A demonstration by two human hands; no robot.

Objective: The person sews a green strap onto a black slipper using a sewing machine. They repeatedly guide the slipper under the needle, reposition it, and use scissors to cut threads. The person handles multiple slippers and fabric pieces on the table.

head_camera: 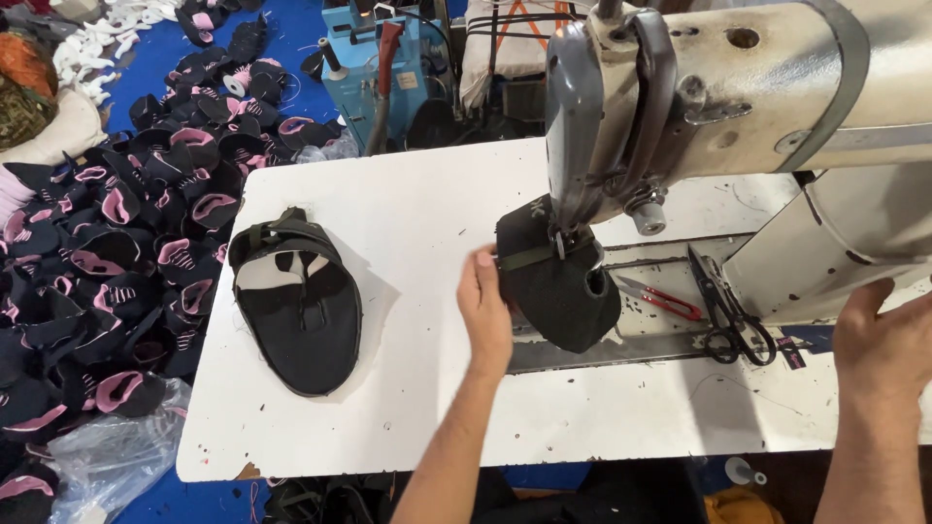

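Head view: left hand point(485, 311) grip grasping black shoe upper point(563, 291) under sewing machine point(738, 87); right hand point(883, 340) grip released on machine body

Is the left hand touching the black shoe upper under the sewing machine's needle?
Touching. In the head view, the left hand has its fingertips pressed against the left edge of the black shoe upper sitting under the sewing machine, with no gap visible between them.

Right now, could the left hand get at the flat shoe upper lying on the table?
Probably yes. The left hand touches the dark piece under the machine head; the flat upper lies to its left on the white table, with bare tabletop between.
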